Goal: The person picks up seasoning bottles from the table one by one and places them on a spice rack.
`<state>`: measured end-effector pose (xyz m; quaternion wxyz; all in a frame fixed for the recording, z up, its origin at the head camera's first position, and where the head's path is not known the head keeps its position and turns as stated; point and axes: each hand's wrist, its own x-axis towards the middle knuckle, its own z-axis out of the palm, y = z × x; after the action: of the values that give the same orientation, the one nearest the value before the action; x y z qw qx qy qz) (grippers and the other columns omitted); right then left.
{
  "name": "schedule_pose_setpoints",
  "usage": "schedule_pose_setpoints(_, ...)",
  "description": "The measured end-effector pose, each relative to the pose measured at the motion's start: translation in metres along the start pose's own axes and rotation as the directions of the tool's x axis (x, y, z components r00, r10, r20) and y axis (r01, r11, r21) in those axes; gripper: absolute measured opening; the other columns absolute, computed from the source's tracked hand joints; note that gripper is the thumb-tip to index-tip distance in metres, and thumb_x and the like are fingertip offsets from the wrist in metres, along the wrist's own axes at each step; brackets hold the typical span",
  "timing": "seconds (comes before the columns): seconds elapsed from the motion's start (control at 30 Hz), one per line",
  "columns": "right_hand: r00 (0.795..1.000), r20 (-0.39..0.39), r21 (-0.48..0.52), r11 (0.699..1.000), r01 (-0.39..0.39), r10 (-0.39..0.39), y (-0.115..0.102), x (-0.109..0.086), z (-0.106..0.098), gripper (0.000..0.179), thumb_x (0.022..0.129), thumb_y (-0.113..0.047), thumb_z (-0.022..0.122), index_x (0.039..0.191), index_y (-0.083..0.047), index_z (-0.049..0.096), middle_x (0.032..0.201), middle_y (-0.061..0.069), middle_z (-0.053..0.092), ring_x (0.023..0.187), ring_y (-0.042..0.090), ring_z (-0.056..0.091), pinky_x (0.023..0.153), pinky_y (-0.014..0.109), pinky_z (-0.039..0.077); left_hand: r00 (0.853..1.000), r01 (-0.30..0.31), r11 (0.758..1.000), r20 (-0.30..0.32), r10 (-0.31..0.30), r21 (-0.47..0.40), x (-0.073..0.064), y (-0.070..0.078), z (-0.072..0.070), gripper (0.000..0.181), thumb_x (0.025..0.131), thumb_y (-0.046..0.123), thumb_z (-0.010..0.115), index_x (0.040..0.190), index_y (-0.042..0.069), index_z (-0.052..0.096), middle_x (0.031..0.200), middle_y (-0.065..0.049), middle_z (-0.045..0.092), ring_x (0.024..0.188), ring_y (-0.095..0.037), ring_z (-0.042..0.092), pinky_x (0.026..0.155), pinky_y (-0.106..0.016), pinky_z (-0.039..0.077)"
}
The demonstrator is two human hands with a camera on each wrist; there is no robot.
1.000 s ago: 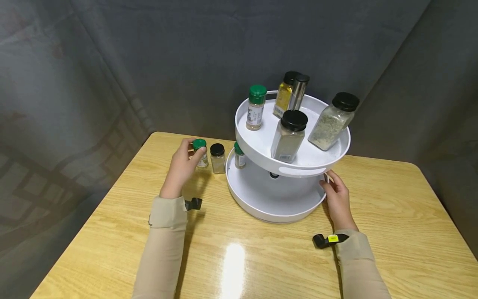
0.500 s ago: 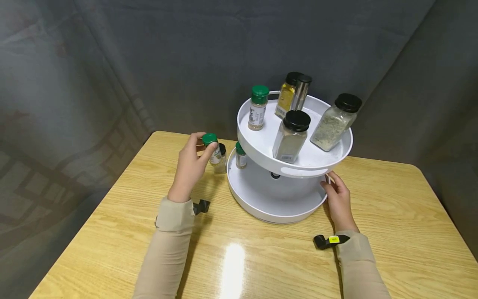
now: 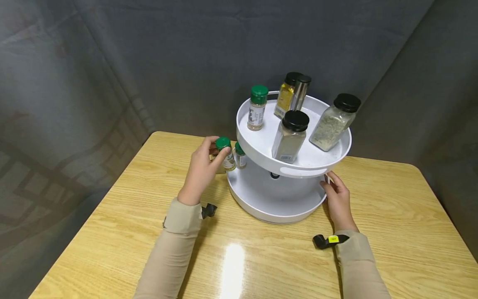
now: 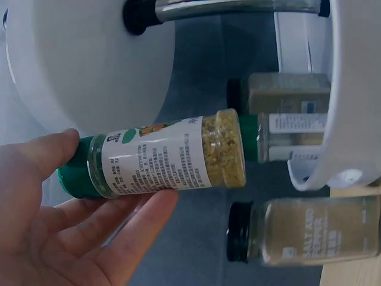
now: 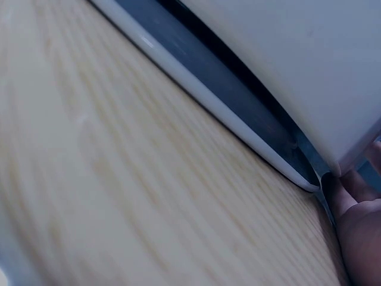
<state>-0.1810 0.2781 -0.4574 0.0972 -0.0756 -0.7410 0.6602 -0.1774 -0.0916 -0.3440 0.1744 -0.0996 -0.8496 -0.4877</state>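
My left hand (image 3: 201, 170) grips a green-capped spice jar (image 4: 158, 155) by its cap end, thumb on one side and fingers on the other. Yellowish granules show at the jar's base in the left wrist view. The jar is at the left rim of the two-tier turntable's lower tray (image 3: 248, 203), beside a smaller-looking green-capped jar (image 3: 242, 161) standing in that tray. A black-capped salt and pepper jar (image 4: 315, 232) stands on the table, mostly hidden by my left hand in the head view. At the lower tray's right side, my right hand (image 3: 339, 201) grips the rim.
The upper tray (image 3: 257, 153) overhangs the lower one. On it stand a green-capped jar (image 3: 256, 114), a yellow jar (image 3: 284, 99), a metallic cylinder (image 3: 300, 95), a brownish black-capped jar (image 3: 287, 143) and a tilted-looking herb jar (image 3: 328, 128). A grey curtain (image 3: 186, 62) backs the table.
My left hand has lifted the green-capped spice jar from the table and carried it rightward, past the salt and pepper jar, to the lower tray. The right hand has stayed at the rim.
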Motion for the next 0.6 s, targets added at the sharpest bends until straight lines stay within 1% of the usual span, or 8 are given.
schedule_pose_setpoints(0.23,1.0,0.002,-0.018,1.0,-0.001,0.001,0.0,0.0,0.0,0.048,0.104,-0.013,0.054,0.15,-0.023,0.052,0.16,-0.006,0.039,0.149,0.022,0.033,0.108,0.015,0.038,0.998,-0.02,1.0,0.063,0.021,-0.003,-0.001,0.0,0.012,0.042,0.1,0.028,0.065,0.13,0.001,0.055,0.118,-0.015,0.066,0.109,-0.027,0.066,0.091,-0.037,0.058)
schedule_pose_setpoints(0.33,1.0,-0.001,-0.019,1.0,-0.004,0.004,0.0,0.0,0.0,0.048,0.104,-0.013,0.053,0.15,-0.023,0.052,0.16,-0.006,0.04,0.149,0.021,0.033,0.108,0.015,0.038,0.996,-0.037,0.999,0.078,0.035,0.013,-0.001,-0.001,0.015,0.042,0.1,0.027,0.066,0.131,0.0,0.055,0.118,-0.015,0.066,0.108,-0.027,0.066,0.09,-0.037,0.058)
schedule_pose_setpoints(0.6,1.0,-0.004,-0.011,1.0,0.0,0.0,-0.001,0.0,0.0,0.048,0.103,-0.012,0.053,0.15,-0.022,0.052,0.159,-0.006,0.04,0.149,0.021,0.032,0.11,0.016,0.037,0.992,-0.047,0.997,0.124,0.039,0.069,-0.003,-0.003,0.024,0.039,0.099,0.023,0.067,0.128,0.0,0.057,0.113,-0.015,0.068,0.103,-0.026,0.067,0.084,-0.033,0.059)
